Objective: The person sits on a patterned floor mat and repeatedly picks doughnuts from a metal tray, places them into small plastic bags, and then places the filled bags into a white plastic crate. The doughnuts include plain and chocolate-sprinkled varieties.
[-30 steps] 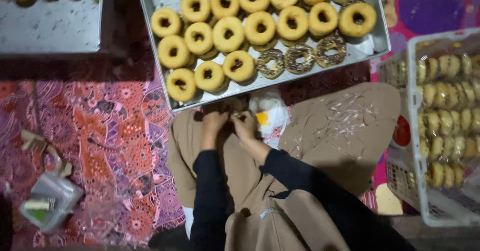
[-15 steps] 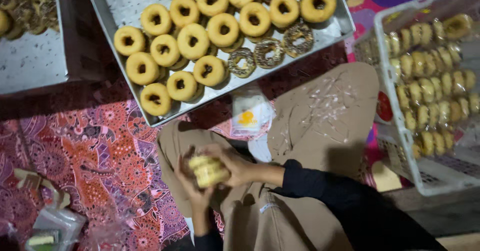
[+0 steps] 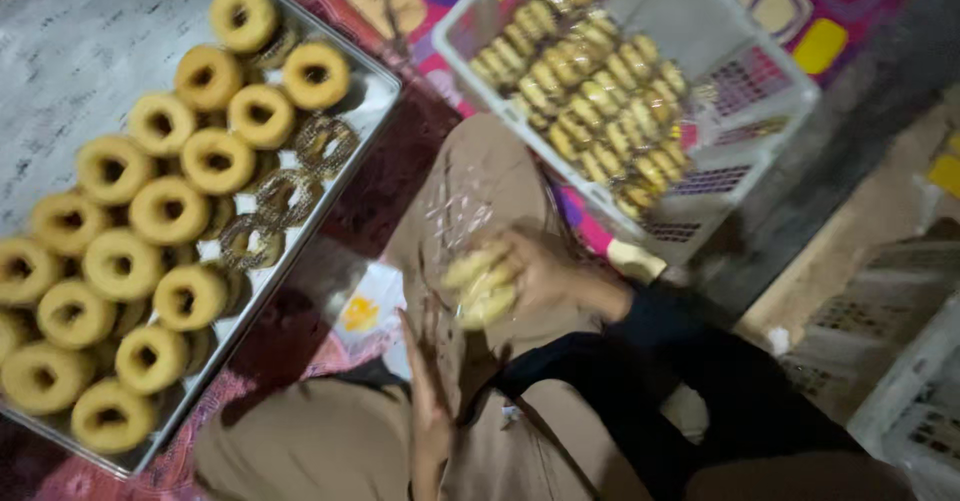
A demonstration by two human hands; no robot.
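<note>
My right hand (image 3: 545,276) grips a clear packet of yellow ring cookies (image 3: 480,283) above my lap, blurred by motion. My left hand (image 3: 428,386) sits below it, fingers spread and flat against my brown trouser leg, holding nothing. To the left lies a metal tray (image 3: 90,51) lined with paper and filled with several yellow ring cookies (image 3: 165,211), some stacked, a few darker ones beneath. At the upper right stands a white plastic crate (image 3: 745,81) holding several rows of packed cookies (image 3: 590,91).
A small pile of clear wrappers with a yellow mark (image 3: 365,306) lies on the patterned mat between the tray and my knee. Another white crate (image 3: 915,401) shows at the right edge. Bare floor (image 3: 870,221) lies beside the mat.
The view has swung to the right, bringing the crate closer to centre. My right hand carried the cookie packet up and right; my left hand let go and dropped to my lap.
</note>
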